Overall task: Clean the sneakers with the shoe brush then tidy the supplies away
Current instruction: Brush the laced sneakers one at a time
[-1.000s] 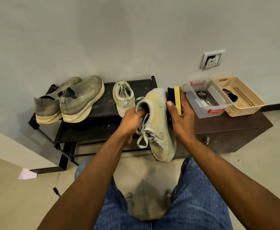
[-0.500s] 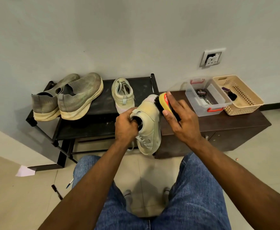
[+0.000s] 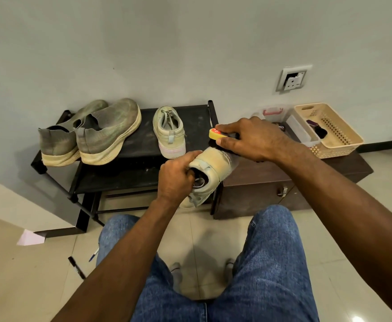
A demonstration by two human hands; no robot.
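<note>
My left hand [image 3: 176,180] grips a pale beige sneaker [image 3: 210,169] by its opening, fingers tucked inside, holding it in the air in front of the black shoe rack [image 3: 129,175]. My right hand [image 3: 253,139] holds a yellow-backed shoe brush [image 3: 214,133] with dark bristles, laid flat across the top of that sneaker. The matching beige sneaker [image 3: 169,131] stands on the rack's top shelf. A pair of grey-green knit sneakers [image 3: 90,133] sits at the rack's left end.
A dark wooden cabinet [image 3: 260,182] stands right of the rack. On it are a clear plastic box [image 3: 299,133] with red clips and a beige basket [image 3: 339,140] holding a dark item. A pen [image 3: 93,254], a marker and paper [image 3: 29,238] lie on the floor.
The sneaker has turned from hanging toe-down to lying roughly level, heel toward me. My right hand has swung the brush from the shoe's side to lie across its top.
</note>
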